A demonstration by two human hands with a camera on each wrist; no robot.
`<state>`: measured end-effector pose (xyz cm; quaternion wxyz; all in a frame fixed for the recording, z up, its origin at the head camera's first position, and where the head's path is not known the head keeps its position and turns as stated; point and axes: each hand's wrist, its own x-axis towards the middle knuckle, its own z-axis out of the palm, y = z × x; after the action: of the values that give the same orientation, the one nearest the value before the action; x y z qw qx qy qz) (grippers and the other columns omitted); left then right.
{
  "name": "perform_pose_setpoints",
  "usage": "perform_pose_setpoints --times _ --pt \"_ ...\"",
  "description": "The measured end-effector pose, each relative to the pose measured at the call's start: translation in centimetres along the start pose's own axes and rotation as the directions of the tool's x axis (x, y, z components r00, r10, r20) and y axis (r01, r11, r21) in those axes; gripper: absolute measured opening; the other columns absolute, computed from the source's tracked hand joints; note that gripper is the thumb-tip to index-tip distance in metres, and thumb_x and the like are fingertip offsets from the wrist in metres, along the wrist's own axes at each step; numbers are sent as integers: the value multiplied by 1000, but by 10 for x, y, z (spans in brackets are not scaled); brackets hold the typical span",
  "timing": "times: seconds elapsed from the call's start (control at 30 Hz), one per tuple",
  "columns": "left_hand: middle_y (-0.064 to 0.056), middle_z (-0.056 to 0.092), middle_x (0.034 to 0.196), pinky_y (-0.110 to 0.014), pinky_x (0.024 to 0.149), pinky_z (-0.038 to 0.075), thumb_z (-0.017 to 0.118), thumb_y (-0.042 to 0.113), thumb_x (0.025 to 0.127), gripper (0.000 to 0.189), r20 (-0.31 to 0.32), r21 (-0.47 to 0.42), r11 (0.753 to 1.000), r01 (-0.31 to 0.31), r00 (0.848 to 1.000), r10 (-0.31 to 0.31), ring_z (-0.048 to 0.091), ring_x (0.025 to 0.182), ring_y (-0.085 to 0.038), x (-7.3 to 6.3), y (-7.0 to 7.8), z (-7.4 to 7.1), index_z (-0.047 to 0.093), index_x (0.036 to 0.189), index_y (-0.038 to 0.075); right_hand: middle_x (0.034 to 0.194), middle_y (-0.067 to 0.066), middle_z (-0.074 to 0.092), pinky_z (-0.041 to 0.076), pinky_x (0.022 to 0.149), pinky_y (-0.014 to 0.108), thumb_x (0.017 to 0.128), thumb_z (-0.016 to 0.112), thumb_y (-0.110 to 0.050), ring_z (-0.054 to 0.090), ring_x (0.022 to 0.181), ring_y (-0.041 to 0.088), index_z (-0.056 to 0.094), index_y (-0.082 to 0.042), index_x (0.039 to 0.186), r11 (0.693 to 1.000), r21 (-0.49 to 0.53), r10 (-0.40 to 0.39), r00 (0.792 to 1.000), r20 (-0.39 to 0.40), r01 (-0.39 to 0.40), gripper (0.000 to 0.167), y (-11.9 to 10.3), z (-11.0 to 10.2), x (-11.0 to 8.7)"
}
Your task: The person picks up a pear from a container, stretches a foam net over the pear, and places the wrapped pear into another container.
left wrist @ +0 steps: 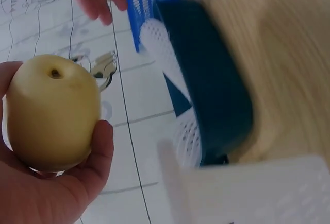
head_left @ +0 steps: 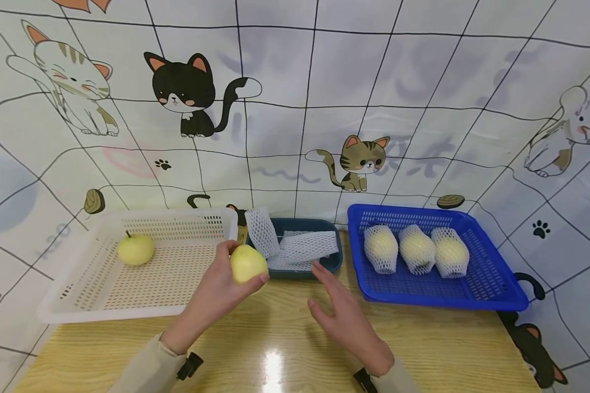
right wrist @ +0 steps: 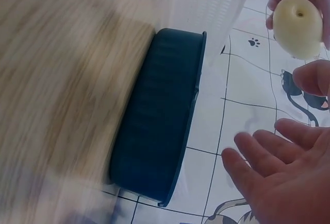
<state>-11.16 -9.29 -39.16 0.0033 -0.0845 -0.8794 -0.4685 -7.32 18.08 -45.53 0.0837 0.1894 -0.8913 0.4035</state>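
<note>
In the head view my left hand (head_left: 218, 289) grips a yellow pear (head_left: 248, 264) in front of the right end of a white basket. The same pear (left wrist: 54, 113) fills the left side of the left wrist view, thumb on one side and fingers partly hidden behind it. My right hand (head_left: 343, 314) hovers at the front of a dark teal basket (head_left: 336, 262), its fingers extended and holding nothing. White foam net sleeves (head_left: 307, 246) lie in that basket; one net (head_left: 261, 232) sticks up at its left end.
At the left, the white basket (head_left: 123, 314) holds another yellow pear (head_left: 135, 249) with a stem. A blue basket (head_left: 437, 300) on the right contains three netted pears (head_left: 417, 249). All stand on a wooden table (head_left: 285, 338) against a cat-patterned backdrop (head_left: 285, 125).
</note>
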Motion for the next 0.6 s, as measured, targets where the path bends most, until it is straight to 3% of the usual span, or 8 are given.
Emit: perform_pose_setpoints --times 0.17,0.3,0.43,0.6 --pt "-19 61 122 -36 72 54 85 35 85 85 26 -44 998 -45 999 46 62 88 -22 -7 -4 27 37 144 -2 147 0 58 49 103 56 98 72 -22 57 130 24 49 -16 154 999 -4 38 999 -5 -38 61 -1 -2 -4" --pt "-19 59 123 -36 72 54 82 36 87 81 72 -67 996 -62 995 67 61 89 -22 -14 -9 48 39 143 -4 134 -2 65 53 97 51 99 71 -22 63 117 21 55 -14 149 998 45 51 998 26 -52 54 1 1 -6" --pt "-18 60 120 -35 71 53 79 39 90 79 123 -98 994 -49 991 61 60 89 -21 -20 -14 65 39 142 -4 137 4 64 55 97 43 102 67 -21 67 113 21 57 -9 146 983 175 41 995 92 -57 47 5 4 -7" --pt "-18 59 120 -36 75 53 77 40 93 75 141 -124 992 -38 988 55 60 91 -21 -22 -22 81 39 140 -4 141 15 60 54 99 35 105 63 -19 68 114 25 54 -3 147 925 357 61 979 194 -128 46 9 9 -8"
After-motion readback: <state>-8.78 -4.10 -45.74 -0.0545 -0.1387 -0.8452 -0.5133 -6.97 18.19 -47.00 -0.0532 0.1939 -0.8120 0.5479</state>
